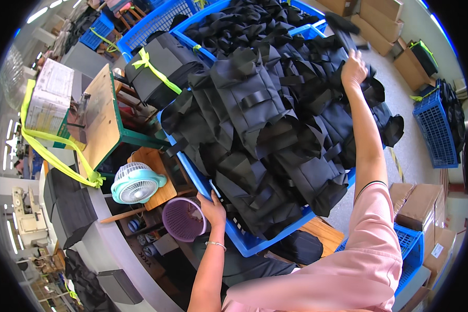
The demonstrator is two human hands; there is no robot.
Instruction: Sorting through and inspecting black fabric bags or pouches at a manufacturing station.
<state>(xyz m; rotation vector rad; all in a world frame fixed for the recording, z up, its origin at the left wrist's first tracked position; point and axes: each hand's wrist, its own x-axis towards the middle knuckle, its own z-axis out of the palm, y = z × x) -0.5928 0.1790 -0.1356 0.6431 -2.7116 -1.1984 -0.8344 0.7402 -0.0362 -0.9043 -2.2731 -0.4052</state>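
1. The left hand point(211, 202) gripped the near rim of a blue crate point(234, 236), fingers curled over the edge; a thin bracelet sat on that wrist.
2. The right hand point(353, 68) reached far across the crate and lay on the black bags point(268, 125) at the back of the heap, fingers bent into the fabric. How firmly it held could not be told.
3. The bags, black with webbing straps, were piled well above the crate's rim and spilled over its right side.
4. A second blue crate point(153, 23) stood behind the first, holding a black bundle point(161, 67) tied with a yellow-green strap.
5. Left of the crate stood a wooden worktop point(101, 117) with a green frame.
6. Below it sat a small turquoise fan point(135, 183), and beside that a purple basket point(182, 218), just left of the left hand.
7. Cardboard boxes point(421, 203) and another blue crate point(434, 127) stood on the floor to the right.
8. The person wore a pink short-sleeved top.
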